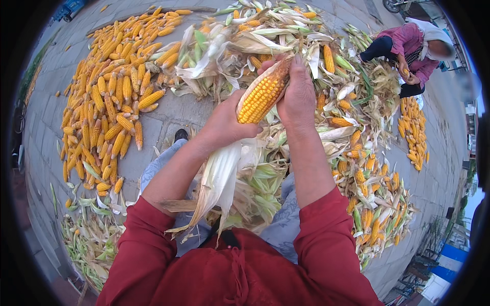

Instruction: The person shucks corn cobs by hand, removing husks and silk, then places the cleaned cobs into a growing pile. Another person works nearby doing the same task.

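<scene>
A yellow ear of corn [257, 100], its husk partly peeled, is held up in front of me, tilted with one end toward the upper right. My left hand [228, 121] grips its lower end, where pale peeled husk leaves [223, 174] hang down past the wrist. Around the upper end, my right hand [298, 93] has hold of the ear and the husk still on it, thumb along the top. Some fingers of both hands are hidden behind the ear. Loose husks [264, 187] lie between my knees below it.
Husked ears form a large pile [111, 95] on the paving at left. Husks and ears heap up ahead [268, 38] and at right [373, 206]. Another person [411, 53] sits at upper right, holding an ear, near a smaller corn pile [413, 134]. More husks [92, 237] lie lower left.
</scene>
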A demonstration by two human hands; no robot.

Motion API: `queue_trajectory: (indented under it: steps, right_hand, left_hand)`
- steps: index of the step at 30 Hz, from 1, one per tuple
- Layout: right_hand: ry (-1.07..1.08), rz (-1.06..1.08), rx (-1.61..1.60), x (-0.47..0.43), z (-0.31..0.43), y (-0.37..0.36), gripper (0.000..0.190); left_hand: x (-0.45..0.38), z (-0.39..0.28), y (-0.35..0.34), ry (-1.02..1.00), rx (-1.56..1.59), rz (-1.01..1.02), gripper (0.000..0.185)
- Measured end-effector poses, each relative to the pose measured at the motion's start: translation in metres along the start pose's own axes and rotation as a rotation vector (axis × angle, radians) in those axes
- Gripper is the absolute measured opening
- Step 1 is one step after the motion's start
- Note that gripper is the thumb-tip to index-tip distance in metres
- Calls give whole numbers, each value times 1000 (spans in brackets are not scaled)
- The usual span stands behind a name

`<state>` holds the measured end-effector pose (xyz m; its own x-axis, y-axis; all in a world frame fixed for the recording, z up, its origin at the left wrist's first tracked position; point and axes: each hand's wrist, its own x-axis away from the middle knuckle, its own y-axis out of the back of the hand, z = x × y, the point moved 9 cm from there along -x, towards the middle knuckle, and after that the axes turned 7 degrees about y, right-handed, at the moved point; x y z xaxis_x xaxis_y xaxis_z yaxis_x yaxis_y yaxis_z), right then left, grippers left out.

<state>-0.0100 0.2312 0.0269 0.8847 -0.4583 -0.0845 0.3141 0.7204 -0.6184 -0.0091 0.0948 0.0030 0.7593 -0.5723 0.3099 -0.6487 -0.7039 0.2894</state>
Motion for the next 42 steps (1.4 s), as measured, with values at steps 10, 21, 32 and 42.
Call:
queue_trajectory:
  steps: [10,21,32,42]
  right_hand:
    - [-141,-70,-152,0,1,18,28]
    - [-261,-339,-356,13,-32,40,22]
    - [-242,-463,-415,15,-31,29,27]
    - [-420,-138,-512,23,-46,-11,30]
  left_hand:
    - [-7,6,-7,-76,-99,20,68]
    - [-17,23,-28,-200,268,-17,79]
    - [-16,14,-22,-233,725,-60,79]
    - [-32,38,12,11,1305,-234,51]
